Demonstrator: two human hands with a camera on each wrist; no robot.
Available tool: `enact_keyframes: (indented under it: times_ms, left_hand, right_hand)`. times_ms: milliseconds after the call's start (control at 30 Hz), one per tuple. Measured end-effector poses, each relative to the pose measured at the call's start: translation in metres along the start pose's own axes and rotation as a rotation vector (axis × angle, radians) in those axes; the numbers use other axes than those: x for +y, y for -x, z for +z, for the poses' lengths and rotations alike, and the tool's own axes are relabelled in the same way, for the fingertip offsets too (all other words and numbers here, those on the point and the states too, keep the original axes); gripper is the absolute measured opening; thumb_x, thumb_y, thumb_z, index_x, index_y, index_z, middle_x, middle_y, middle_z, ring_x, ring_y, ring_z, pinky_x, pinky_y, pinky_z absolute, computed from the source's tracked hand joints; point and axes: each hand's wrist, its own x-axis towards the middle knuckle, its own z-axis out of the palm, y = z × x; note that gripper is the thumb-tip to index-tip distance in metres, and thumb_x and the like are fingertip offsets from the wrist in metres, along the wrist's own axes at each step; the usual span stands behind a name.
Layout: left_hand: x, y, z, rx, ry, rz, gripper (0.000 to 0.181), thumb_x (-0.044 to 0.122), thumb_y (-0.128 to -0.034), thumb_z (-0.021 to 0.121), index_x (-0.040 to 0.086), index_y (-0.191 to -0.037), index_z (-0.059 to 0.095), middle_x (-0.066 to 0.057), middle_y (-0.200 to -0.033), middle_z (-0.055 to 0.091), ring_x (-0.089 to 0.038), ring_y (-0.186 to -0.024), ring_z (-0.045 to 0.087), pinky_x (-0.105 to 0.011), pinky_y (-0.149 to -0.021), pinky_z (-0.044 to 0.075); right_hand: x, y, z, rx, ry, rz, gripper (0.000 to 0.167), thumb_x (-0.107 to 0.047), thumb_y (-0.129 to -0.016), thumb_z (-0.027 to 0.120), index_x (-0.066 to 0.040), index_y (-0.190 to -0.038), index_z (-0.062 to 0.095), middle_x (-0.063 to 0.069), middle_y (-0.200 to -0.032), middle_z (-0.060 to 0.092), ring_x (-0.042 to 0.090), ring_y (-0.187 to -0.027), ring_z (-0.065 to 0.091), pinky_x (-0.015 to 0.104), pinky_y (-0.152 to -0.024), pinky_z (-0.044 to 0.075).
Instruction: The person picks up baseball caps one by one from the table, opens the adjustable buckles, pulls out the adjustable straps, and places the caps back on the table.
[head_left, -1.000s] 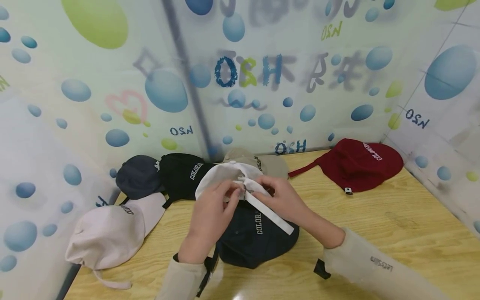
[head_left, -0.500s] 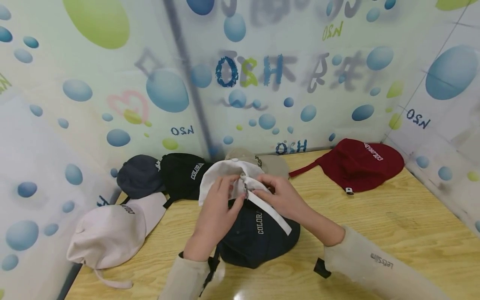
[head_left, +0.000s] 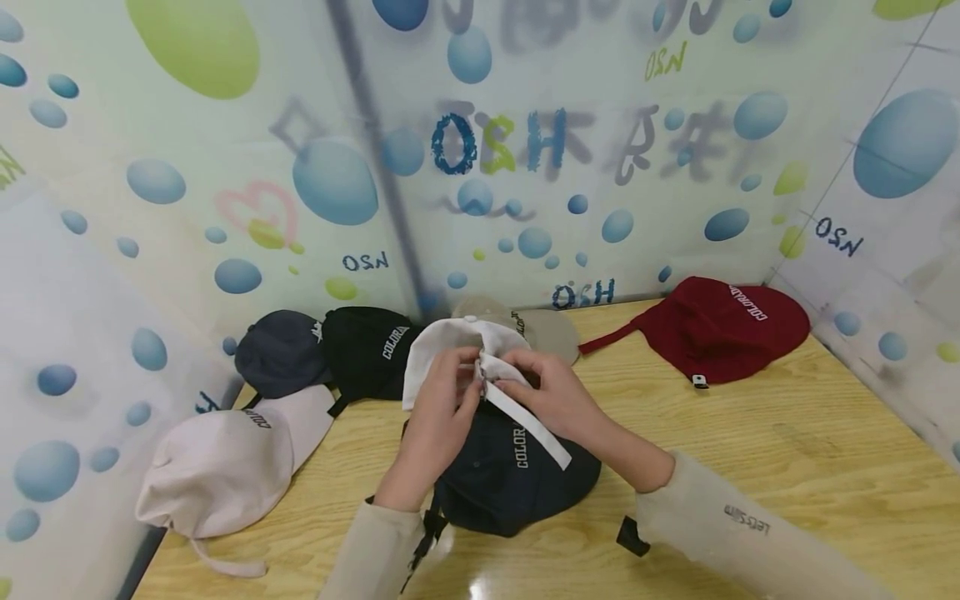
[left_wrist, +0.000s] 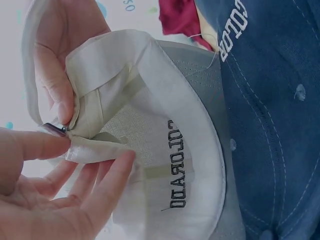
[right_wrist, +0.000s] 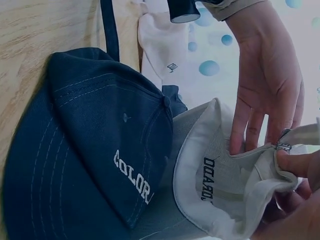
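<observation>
A white baseball cap (head_left: 427, 354) is held up with its inside and back strap towards me. My left hand (head_left: 438, 417) pinches its back edge beside a small metal buckle (left_wrist: 55, 129). On the other side of the buckle, my right hand (head_left: 551, 392) pinches the strap. The strap's loose end (head_left: 536, 429) runs out of the buckle and hangs down to the right. Dark embroidered lettering (left_wrist: 177, 165) shows reversed inside the cap in the left wrist view. Just below both hands, a navy cap (head_left: 487, 483) lies on the table.
On the wood table (head_left: 750, 467), a pale pink cap (head_left: 210, 467) lies at the left. Behind it are a dark grey-blue cap (head_left: 277, 354) and a black cap (head_left: 360, 350). A beige cap (head_left: 551, 333) lies by the back wall, and a red cap (head_left: 720, 333) at the back right.
The white cap has moved slightly right between my hands. The strap's loose end has swung left and its free length looks a little shorter. My right forearm has shifted slightly left.
</observation>
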Motion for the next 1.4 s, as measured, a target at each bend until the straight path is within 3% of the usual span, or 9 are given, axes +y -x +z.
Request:
enact_keyframes:
  times_ms: [367,667,967,1067,1200,1400]
  left_hand:
    - [-0.002,-0.005,0.003,0.044,-0.059,0.050,0.030,-0.005,-0.0916,0.056,0.000,-0.120,0.051,-0.018,-0.116,0.053,-0.026,-0.097,0.063,-0.037,-0.082,0.057]
    - [-0.007,-0.009,0.002,0.084,-0.146,0.108,0.020,-0.002,-0.0939,0.054,0.000,-0.114,0.051,-0.016,-0.111,0.053,-0.025,-0.092,0.055,-0.036,-0.082,0.050]
    - [-0.011,-0.011,-0.005,0.107,-0.117,0.100,0.024,-0.007,-0.0896,0.051,-0.002,-0.113,0.051,-0.017,-0.108,0.053,-0.026,-0.091,0.053,-0.038,-0.082,0.048]
    - [-0.013,-0.012,-0.009,0.102,-0.082,0.073,0.025,-0.007,-0.0896,0.049,-0.001,-0.114,0.050,-0.016,-0.108,0.052,-0.025,-0.090,0.051,-0.035,-0.081,0.046]
    - [-0.015,-0.012,-0.014,0.066,0.056,0.048,0.028,-0.009,-0.0875,0.046,-0.002,-0.114,0.050,-0.017,-0.110,0.052,-0.023,-0.087,0.050,-0.028,-0.077,0.043]
    - [-0.011,-0.010,-0.018,-0.005,0.215,-0.017,0.026,-0.001,-0.0944,0.043,0.001,-0.119,0.052,-0.017,-0.123,0.055,-0.028,-0.105,0.060,-0.032,-0.085,0.048]
  right_hand:
    - [0.005,0.001,0.000,-0.007,-0.038,-0.010,0.011,-0.009,-0.097,0.063,-0.005,-0.105,0.070,0.009,-0.097,0.068,0.011,-0.075,0.053,0.021,-0.065,0.043]
    - [0.006,0.002,-0.007,-0.034,-0.059,-0.008,0.010,-0.009,-0.098,0.062,-0.001,-0.103,0.067,0.010,-0.089,0.063,0.009,-0.071,0.050,0.021,-0.065,0.041]
    - [0.006,0.003,-0.016,-0.065,-0.199,-0.034,0.014,-0.006,-0.099,0.059,0.006,-0.104,0.064,0.015,-0.091,0.063,0.008,-0.075,0.054,0.020,-0.067,0.047]
    - [0.008,0.004,-0.019,-0.061,-0.210,-0.047,0.017,-0.005,-0.098,0.059,0.008,-0.109,0.064,0.022,-0.098,0.066,0.006,-0.078,0.057,0.020,-0.070,0.049]
    - [0.009,0.003,-0.019,-0.041,-0.212,-0.058,0.019,-0.001,-0.098,0.058,0.010,-0.112,0.063,0.026,-0.102,0.066,0.006,-0.079,0.058,0.020,-0.071,0.050]
    - [0.008,0.000,-0.014,-0.019,-0.229,0.000,0.018,-0.005,-0.098,0.060,0.007,-0.111,0.064,0.017,-0.097,0.064,0.009,-0.074,0.055,0.019,-0.067,0.047]
